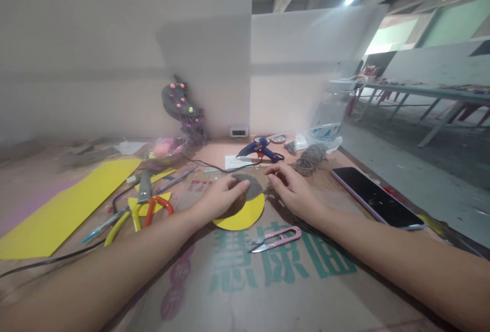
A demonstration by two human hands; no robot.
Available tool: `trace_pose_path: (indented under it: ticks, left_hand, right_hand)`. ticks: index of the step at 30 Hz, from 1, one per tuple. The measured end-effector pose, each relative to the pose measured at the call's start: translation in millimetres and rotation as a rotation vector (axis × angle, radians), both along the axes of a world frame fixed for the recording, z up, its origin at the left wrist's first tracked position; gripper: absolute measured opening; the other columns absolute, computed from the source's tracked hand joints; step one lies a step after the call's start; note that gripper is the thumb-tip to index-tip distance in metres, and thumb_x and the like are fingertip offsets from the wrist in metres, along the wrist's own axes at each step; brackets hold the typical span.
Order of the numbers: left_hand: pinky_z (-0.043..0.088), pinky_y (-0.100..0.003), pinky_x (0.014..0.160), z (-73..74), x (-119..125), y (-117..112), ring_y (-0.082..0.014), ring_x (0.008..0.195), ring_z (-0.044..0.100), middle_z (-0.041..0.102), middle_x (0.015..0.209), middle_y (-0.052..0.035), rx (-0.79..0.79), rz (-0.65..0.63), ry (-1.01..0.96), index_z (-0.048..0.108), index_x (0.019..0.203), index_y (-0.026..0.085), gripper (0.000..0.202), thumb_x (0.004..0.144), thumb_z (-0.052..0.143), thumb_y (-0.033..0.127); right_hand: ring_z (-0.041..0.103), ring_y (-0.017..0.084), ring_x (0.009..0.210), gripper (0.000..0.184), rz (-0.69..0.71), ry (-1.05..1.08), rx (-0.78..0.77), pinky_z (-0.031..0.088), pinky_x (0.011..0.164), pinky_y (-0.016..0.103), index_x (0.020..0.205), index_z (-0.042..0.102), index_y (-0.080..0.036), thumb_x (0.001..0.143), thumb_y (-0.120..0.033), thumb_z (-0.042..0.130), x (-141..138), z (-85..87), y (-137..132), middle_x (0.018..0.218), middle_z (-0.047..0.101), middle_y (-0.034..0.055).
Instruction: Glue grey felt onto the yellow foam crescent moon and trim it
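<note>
A yellow disc [245,215] of card or foam lies on the work surface, with a grey round piece [252,185] covering its far part. My left hand [224,197] is on the grey piece, its thumb and fingers closed and pressing it down at the left. Just beyond the right edge is my right hand [289,189], its fingers curled in a pinch around what looks like a thin grey cord leading from the disc; the fingertips are partly hidden. Pink-handled thread snips [277,239] lie in front of the disc, between my forearms.
Behind the disc stands a blue glue gun [260,149]. A bundle of grey cord [311,158] and a phone [377,197] lie to the right. Pliers [144,194] and a yellow sheet [72,207] are at left. A black cable [53,259] crosses the left side.
</note>
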State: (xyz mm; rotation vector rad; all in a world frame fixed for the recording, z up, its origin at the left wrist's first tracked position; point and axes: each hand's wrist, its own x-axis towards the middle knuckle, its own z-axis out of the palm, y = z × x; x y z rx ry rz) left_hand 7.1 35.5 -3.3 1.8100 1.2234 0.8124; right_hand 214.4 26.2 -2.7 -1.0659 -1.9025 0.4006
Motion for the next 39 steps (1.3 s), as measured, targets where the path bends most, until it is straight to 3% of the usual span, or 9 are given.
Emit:
trace_pose_path:
  ticks: [6,11,15,20,29,39]
  left_hand:
    - [0.033,-0.023,0.046,-2.8,-0.9,1.9,-0.0110,0.046,0.045,0.049,0.047,0.0034,0.038,0.021,-0.014,0.053,0.061,0.017,0.045,0.084,0.050,0.055]
    - [0.030,-0.023,0.045,-2.2,0.3,2.6,-0.0103,0.046,0.043,0.049,0.049,0.0028,0.068,0.014,-0.016,0.052,0.059,0.017,0.047,0.083,0.050,0.057]
    - [0.030,-0.023,0.046,-2.3,-0.2,3.3,-0.0103,0.047,0.042,0.049,0.050,0.0026,0.083,0.022,-0.035,0.051,0.060,0.017,0.045,0.083,0.051,0.055]
    - [0.032,-0.024,0.047,0.0,-0.9,1.9,-0.0118,0.047,0.045,0.052,0.047,0.0015,0.051,0.000,-0.072,0.056,0.063,0.017,0.041,0.084,0.052,0.051]
    - [0.034,-0.025,0.049,-1.1,-1.0,1.4,-0.0134,0.050,0.049,0.052,0.048,0.0016,0.069,0.012,-0.090,0.058,0.063,0.017,0.040,0.084,0.053,0.051]
    - [0.033,-0.024,0.047,-1.8,-1.1,-0.2,-0.0113,0.047,0.046,0.052,0.049,0.0017,0.079,-0.055,-0.079,0.053,0.060,0.017,0.044,0.085,0.052,0.053]
  right_hand:
    - [0.057,0.016,0.080,0.020,-0.006,0.007,0.014,0.046,0.070,0.029,0.106,0.058,-0.019,0.094,-0.026,0.044,-0.3,1.1,-2.0,0.101,0.063,0.0063]
    - [0.055,0.011,0.064,0.030,0.062,0.015,-0.125,0.046,0.062,0.027,0.120,0.055,-0.019,0.092,-0.022,0.043,-1.5,2.0,-6.2,0.114,0.064,0.0070]
    - [0.057,0.012,0.067,0.036,0.109,0.003,-0.163,0.047,0.063,0.027,0.123,0.053,-0.018,0.088,-0.020,0.049,-2.3,-0.3,-6.3,0.107,0.066,0.0071]
    - [0.057,0.013,0.067,0.028,0.046,-0.117,-0.145,0.045,0.062,0.026,0.112,0.061,-0.017,0.086,-0.024,0.053,-2.5,4.5,-6.2,0.091,0.068,0.0047]
    - [0.056,0.013,0.065,0.014,0.001,-0.229,-0.040,0.042,0.061,0.026,0.090,0.068,-0.017,0.084,-0.026,0.059,-3.5,3.3,-7.3,0.079,0.068,0.0026]
    - [0.059,0.015,0.072,0.017,0.058,-0.238,-0.055,0.042,0.066,0.027,0.084,0.067,-0.017,0.089,-0.027,0.054,-2.4,6.5,-7.5,0.079,0.067,0.0031]
